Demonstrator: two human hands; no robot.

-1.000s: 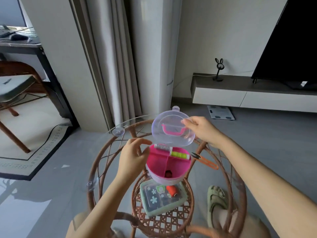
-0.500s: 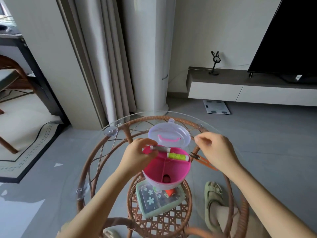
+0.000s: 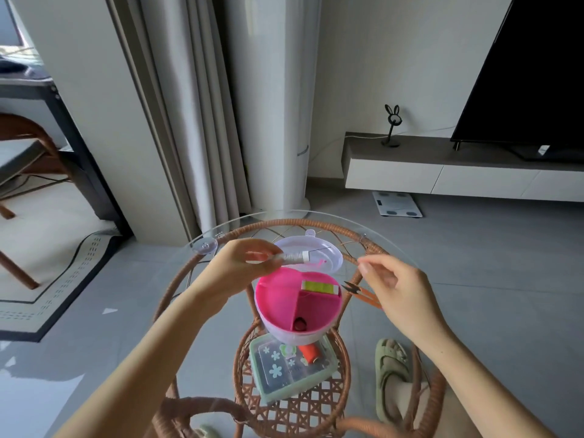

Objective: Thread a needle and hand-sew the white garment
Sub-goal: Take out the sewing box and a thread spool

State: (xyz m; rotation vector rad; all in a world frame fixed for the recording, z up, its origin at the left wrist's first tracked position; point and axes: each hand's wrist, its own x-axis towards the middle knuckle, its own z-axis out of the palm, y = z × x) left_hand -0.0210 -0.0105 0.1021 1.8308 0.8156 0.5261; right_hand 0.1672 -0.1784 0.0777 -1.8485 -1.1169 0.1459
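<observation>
grey spool (image 3: pixel 294 257) in left hand (image 3: pixel 243 267); right hand (image 3: pixel 398 289) curled, hold unclear; pink box (image 3: pixel 271 292) on glass table (image 3: pixel 373 248); curtain (image 3: pixel 189 121) behind

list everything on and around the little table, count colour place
round glass-topped rattan table: one, brown rim, centre
round pink sewing box: one, pink, lid open, on the table
grey thread spool: one, grey, above the box
yellow-green thread spool: one, yellow-green, inside the box
orange thread snips: one, orange, table, right of box
green flowered plastic case: one, green, lower shelf
green slipper: one, green, floor
left hand: one, grips the grey spool
right hand: one, fingers curled, over the snips
</observation>
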